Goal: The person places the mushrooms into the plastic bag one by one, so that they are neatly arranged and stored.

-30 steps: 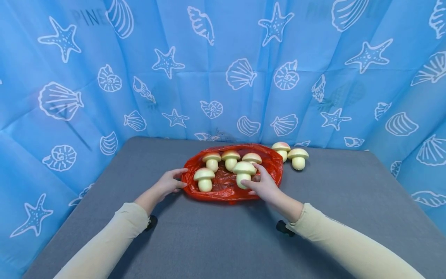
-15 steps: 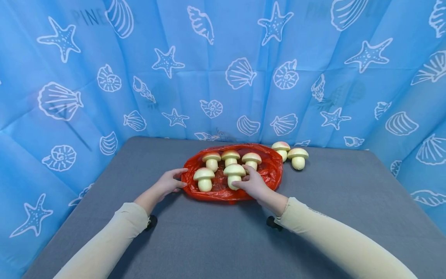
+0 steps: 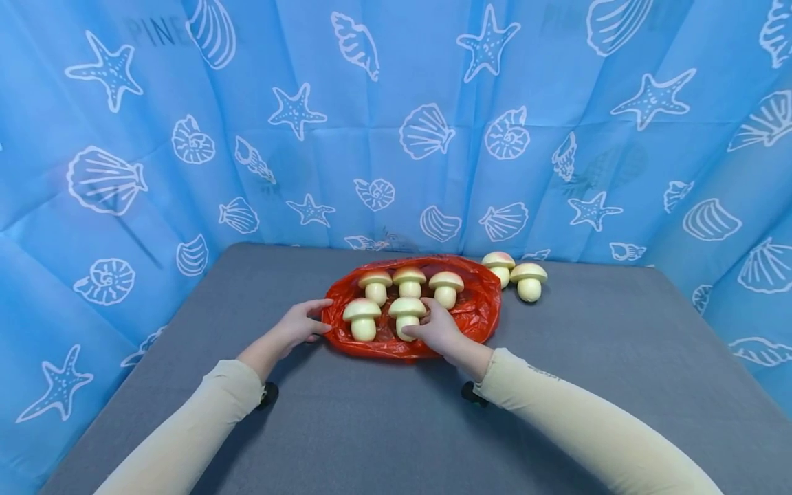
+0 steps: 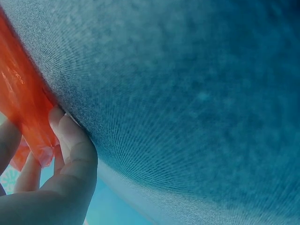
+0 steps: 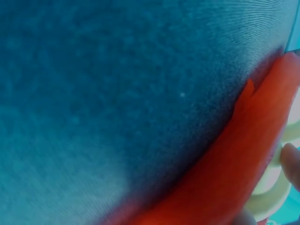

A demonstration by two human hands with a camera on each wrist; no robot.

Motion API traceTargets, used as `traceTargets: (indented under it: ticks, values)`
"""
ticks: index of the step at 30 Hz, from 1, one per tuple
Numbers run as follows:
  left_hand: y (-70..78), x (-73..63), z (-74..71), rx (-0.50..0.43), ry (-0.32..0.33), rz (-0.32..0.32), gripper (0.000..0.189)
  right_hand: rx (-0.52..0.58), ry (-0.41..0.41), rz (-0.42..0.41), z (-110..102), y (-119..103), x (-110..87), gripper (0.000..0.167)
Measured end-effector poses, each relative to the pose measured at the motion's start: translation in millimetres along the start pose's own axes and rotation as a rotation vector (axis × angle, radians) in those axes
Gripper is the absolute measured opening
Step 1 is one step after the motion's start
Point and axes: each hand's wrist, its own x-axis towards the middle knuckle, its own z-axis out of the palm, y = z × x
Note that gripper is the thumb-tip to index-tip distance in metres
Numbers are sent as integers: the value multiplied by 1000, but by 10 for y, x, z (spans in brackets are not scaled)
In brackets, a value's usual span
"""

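Note:
A red plastic bag [image 3: 476, 313] lies spread wide on the table, its rim turned out like a shallow bowl. Inside it stand several pale mushrooms with rounded caps, such as the front left mushroom [image 3: 362, 320] and the back right mushroom [image 3: 446, 289]. My right hand [image 3: 445, 333] holds another mushroom [image 3: 405, 311] upright by its right side, at the front middle of the bag. At the bag's left edge, my left hand [image 3: 300, 323] grips the plastic [image 4: 26, 98] between thumb and fingers. The right wrist view catches the bag's front side [image 5: 225, 164] and only a fingertip.
Two more mushrooms, a rear mushroom [image 3: 498, 267] and a front mushroom [image 3: 529, 282], stand on the grey tablecloth [image 3: 383, 426] just right of the bag. A blue curtain [image 3: 383, 158] printed with shells and starfish hangs behind the table and along its sides.
My right hand has carried its mushroom leftward and slightly down, beside the front left mushroom. The back right mushroom is now fully uncovered. My left hand has stayed at the bag's edge.

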Motion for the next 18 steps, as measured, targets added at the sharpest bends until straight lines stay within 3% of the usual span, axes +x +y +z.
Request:
traceTargets:
  ticks: [10,18]
  values:
    - [-6,-2,-11,3,-1,1,59,-67,-2,-45,67,-5,35,69]
    - [-8,8,-3,1,-8,0,59,-63,4,-19,85,-7,27,73]
